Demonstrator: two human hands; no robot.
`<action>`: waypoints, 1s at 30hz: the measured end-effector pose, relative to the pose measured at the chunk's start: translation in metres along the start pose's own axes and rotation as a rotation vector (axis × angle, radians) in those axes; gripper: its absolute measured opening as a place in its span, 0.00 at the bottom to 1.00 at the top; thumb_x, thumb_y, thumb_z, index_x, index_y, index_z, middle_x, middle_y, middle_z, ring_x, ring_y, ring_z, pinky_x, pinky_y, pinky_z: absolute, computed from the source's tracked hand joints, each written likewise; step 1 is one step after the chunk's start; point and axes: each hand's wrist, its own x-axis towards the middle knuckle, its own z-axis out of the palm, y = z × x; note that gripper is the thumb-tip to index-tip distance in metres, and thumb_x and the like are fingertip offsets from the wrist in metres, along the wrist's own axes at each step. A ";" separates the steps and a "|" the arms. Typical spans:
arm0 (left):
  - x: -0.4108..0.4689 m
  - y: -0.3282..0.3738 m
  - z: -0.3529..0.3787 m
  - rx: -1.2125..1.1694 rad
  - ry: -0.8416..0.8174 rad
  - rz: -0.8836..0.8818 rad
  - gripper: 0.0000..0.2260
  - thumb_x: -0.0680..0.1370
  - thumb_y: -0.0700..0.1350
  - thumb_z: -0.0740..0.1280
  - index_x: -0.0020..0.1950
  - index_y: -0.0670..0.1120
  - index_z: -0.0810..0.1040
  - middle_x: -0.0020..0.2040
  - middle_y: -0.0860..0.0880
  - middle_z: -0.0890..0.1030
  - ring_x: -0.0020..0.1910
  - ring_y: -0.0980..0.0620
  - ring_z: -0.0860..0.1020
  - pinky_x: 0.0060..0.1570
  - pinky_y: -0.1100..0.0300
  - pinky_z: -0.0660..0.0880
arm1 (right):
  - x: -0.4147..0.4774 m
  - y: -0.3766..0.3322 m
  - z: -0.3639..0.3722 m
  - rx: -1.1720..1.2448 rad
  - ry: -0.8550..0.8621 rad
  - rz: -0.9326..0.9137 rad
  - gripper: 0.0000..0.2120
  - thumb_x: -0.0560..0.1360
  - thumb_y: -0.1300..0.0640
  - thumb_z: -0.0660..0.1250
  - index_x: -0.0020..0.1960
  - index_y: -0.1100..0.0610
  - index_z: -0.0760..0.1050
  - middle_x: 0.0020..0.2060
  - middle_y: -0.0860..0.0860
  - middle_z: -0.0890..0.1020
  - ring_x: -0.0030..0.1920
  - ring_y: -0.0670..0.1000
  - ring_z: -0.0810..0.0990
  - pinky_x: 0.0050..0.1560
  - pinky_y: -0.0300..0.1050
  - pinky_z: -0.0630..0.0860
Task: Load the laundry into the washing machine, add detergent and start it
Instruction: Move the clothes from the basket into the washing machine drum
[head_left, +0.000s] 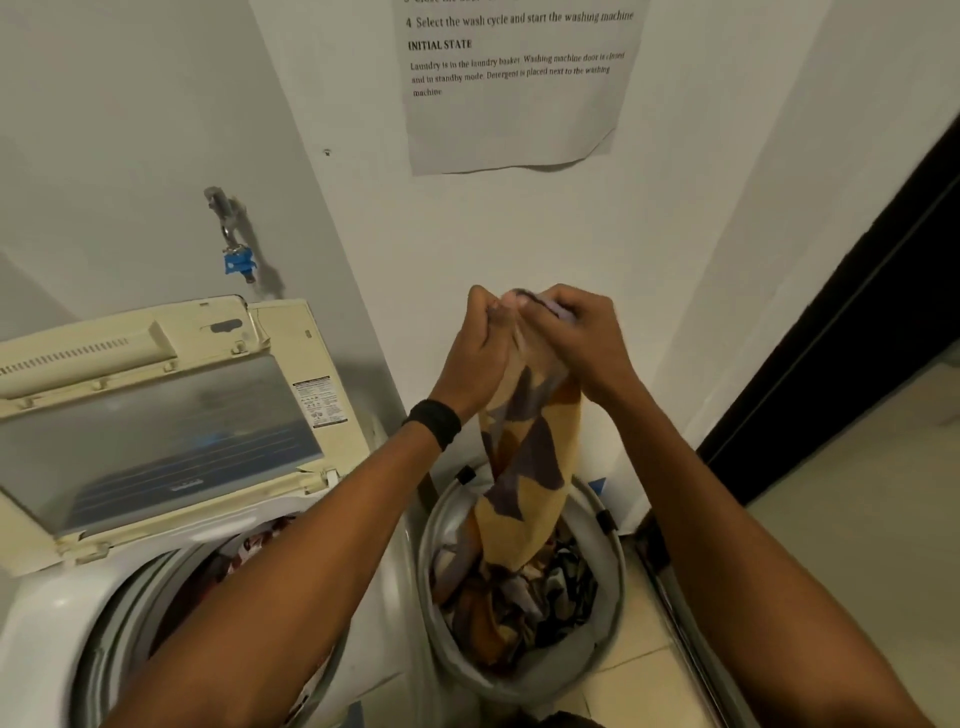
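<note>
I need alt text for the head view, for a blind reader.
The left hand and right hand grip the top of a yellow, brown and grey patterned cloth hanging into a round grey laundry basket. An open white top-loading washing machine stands left of it.

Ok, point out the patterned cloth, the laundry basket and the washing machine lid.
patterned cloth (535, 467): head view, middle of the hanging length.
laundry basket (530, 686): head view, grey wall nearest the camera.
washing machine lid (156, 431): head view, its raised glass panel.
</note>
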 end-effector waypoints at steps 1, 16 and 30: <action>-0.004 0.000 0.000 -0.004 -0.024 -0.022 0.10 0.87 0.49 0.55 0.53 0.44 0.63 0.41 0.53 0.69 0.35 0.64 0.70 0.36 0.68 0.71 | -0.004 -0.001 0.007 -0.015 0.008 -0.006 0.11 0.80 0.50 0.71 0.49 0.58 0.83 0.40 0.50 0.84 0.41 0.48 0.81 0.45 0.47 0.81; -0.044 -0.022 -0.031 -0.021 0.084 0.074 0.10 0.87 0.46 0.56 0.67 0.45 0.69 0.47 0.51 0.77 0.40 0.62 0.76 0.46 0.69 0.72 | -0.138 0.067 0.015 0.046 0.350 0.538 0.03 0.80 0.58 0.69 0.49 0.56 0.81 0.40 0.52 0.84 0.45 0.57 0.82 0.44 0.49 0.77; -0.070 -0.024 -0.004 0.076 0.018 0.032 0.14 0.87 0.54 0.57 0.43 0.51 0.70 0.36 0.51 0.75 0.38 0.51 0.75 0.42 0.51 0.73 | -0.110 0.008 0.050 -0.148 0.253 0.153 0.13 0.80 0.42 0.68 0.49 0.52 0.74 0.37 0.44 0.77 0.36 0.42 0.74 0.39 0.36 0.71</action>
